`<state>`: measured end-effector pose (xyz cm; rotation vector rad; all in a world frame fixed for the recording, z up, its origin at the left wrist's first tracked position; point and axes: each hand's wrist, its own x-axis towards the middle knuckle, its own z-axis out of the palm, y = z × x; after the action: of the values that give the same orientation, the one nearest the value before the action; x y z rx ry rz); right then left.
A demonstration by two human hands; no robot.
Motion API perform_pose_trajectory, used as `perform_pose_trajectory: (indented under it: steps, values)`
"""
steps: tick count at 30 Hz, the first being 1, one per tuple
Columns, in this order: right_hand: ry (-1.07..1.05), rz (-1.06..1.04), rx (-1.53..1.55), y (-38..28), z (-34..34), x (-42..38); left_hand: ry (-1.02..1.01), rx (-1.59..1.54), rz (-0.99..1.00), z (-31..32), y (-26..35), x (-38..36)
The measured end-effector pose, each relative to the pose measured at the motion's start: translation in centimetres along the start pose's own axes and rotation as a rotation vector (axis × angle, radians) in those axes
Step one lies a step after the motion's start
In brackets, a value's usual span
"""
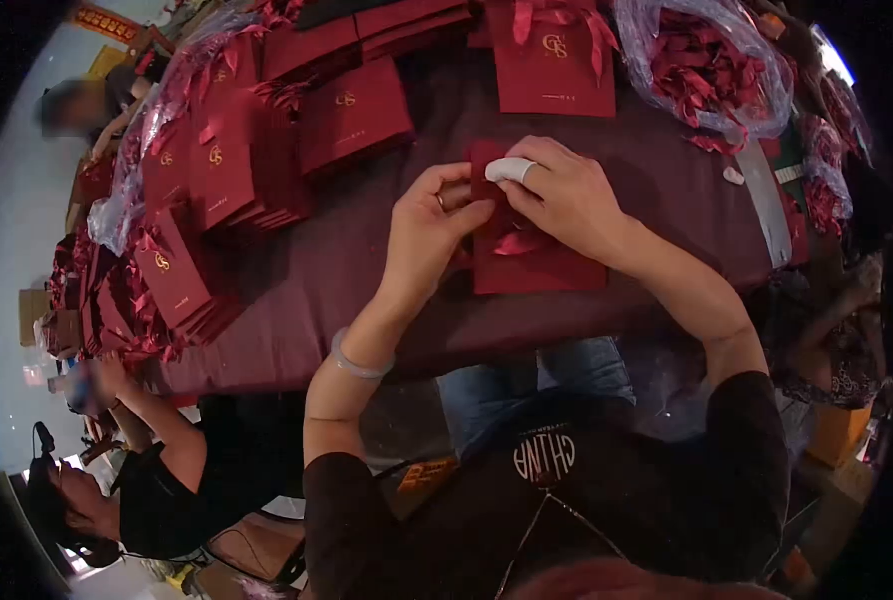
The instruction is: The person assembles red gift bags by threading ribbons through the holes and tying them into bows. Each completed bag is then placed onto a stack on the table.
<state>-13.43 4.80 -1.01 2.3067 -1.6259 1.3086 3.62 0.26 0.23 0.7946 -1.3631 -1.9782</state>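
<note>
A dark red paper gift bag (552, 278) lies flat on the cloth-covered table in front of me. Its left edge is pinched between the thumb and fingers of my left hand (429, 225). My right hand (575, 195) is closed over the upper part of the bag, a white finger cot (512, 170) on one finger. Just below the right fingers, a loop of red ribbon (520, 243) lies across the bag. The right fingertips press at the bag's top, and what is pinched there is partly hidden.
Stacked red bags with gold lettering (232, 175) stand at the left. Another bag with ribbon handles (557, 75) lies ahead. A clear plastic bag of red ribbons (712, 75) sits at the back right. A seated person (157, 470) is at the lower left.
</note>
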Motion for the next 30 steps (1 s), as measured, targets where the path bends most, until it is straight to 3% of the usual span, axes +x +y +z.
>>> perform_pose_trajectory:
  steps: [1, 3, 5, 9, 12, 16, 30]
  values:
    - [0.031, -0.110, -0.078, 0.0, 0.1, -0.1, 0.048, 0.106, 0.016, 0.1, -0.1, 0.0]
    - [-0.006, -0.112, -0.113, -0.1, 0.0, -0.2, 0.103, 0.314, 0.040, 0.1, -0.3, -0.1]
    - [-0.062, -0.218, -0.191, -0.3, -0.5, 0.0, 0.123, 0.263, 0.035, 0.6, -0.3, -0.1]
    - [-0.090, -0.218, -0.197, 0.1, -0.5, 0.0, 0.119, 0.177, 0.061, 0.1, -1.0, 0.4]
    - [-0.090, 0.118, 0.055, 0.5, -0.6, 0.0, 0.132, 0.017, -0.085, 0.3, -0.3, 0.2]
    - [-0.077, 0.127, 0.143, 0.7, -1.2, 0.3, 0.049, -0.022, -0.040, -0.2, -0.3, 0.2]
    - [-0.142, 0.126, 0.115, 0.5, -1.4, 0.3, 0.108, 0.067, -0.003, 0.2, -0.6, 0.0]
